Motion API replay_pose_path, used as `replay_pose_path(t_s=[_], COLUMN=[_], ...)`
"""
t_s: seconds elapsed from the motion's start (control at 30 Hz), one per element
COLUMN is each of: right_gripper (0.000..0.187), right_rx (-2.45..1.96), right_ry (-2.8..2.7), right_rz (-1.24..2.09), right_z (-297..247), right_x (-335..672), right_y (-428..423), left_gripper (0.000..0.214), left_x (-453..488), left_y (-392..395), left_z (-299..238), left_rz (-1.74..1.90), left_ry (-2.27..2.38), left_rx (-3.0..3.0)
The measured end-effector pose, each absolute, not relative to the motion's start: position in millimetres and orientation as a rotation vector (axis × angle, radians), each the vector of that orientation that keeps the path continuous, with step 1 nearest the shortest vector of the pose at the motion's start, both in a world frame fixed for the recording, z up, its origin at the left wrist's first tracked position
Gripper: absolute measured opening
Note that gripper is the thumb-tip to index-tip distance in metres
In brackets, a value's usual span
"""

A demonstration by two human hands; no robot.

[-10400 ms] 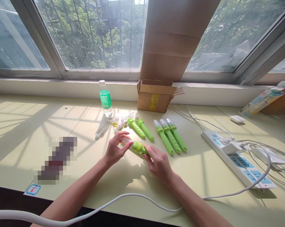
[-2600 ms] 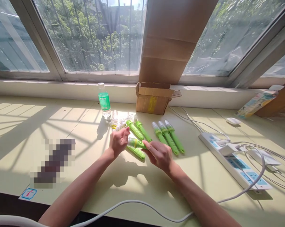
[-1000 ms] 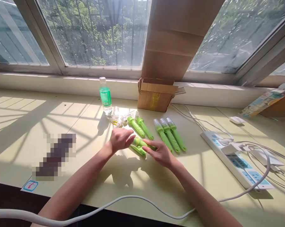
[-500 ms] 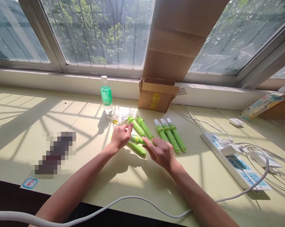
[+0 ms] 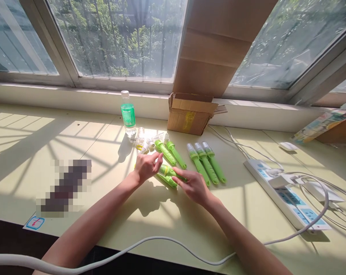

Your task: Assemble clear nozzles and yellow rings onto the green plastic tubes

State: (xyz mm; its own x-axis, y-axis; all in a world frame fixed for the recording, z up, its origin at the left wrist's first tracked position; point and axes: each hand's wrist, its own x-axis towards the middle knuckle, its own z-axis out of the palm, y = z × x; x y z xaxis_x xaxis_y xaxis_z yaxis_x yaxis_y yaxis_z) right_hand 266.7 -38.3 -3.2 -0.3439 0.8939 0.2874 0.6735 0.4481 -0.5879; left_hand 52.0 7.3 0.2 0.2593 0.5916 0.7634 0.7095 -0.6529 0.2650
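My right hand [image 5: 193, 186] is closed on the handle of a green stick with a clear head [image 5: 170, 172], tilted above the table. My left hand [image 5: 147, 166] is curled round the clear head end of that stick, its thumb raised; its fingertips are hidden. Beneath lies another green stick [image 5: 167, 180], partly covered. Just beyond my hands are two green sticks [image 5: 168, 153] without clear heads. Loose clear plastic caps [image 5: 144, 147] lie beside them, by my left hand. To the right, three green sticks with clear heads [image 5: 203, 162] lie side by side.
A water bottle with a green label [image 5: 128, 116] and an open cardboard box [image 5: 191, 114] stand at the back. A power strip [image 5: 284, 196] with plugs and cables is on the right. A white cable [image 5: 161, 239] crosses the front edge. A pixelated dark object [image 5: 66, 187] lies left.
My right hand's fingers have shifted slightly on the handle, showing more of the held stick. My left hand has turned a little and still grips the clear end.
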Motion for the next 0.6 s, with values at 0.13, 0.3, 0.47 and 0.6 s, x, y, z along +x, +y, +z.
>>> replay_pose_path(t_s=[0.13, 0.3, 0.47, 0.6], right_gripper=[0.038, 0.038, 0.040, 0.039], right_rx=[-1.247, -1.134, -1.022, -1.014], right_ry=[-2.075, -2.010, -1.963, -2.016], right_rz=[0.753, 1.062, 1.301, 1.255], right_z=[0.7, 6.5, 12.3, 9.6], right_x=[270.4, 266.5, 262.0, 265.1], right_y=[-38.2, -39.6, -40.0, -38.8], left_gripper=[0.036, 0.035, 0.031, 0.023], left_x=[51.7, 49.6, 47.2, 47.1], left_y=[6.1, 4.4, 0.8, -0.4], left_z=[-0.6, 3.7, 11.3, 12.9], left_rz=[-1.319, -1.294, -1.305, -1.296], left_ry=[-1.145, -1.002, -0.846, -0.807], left_rx=[-2.389, -2.399, -2.382, -2.313])
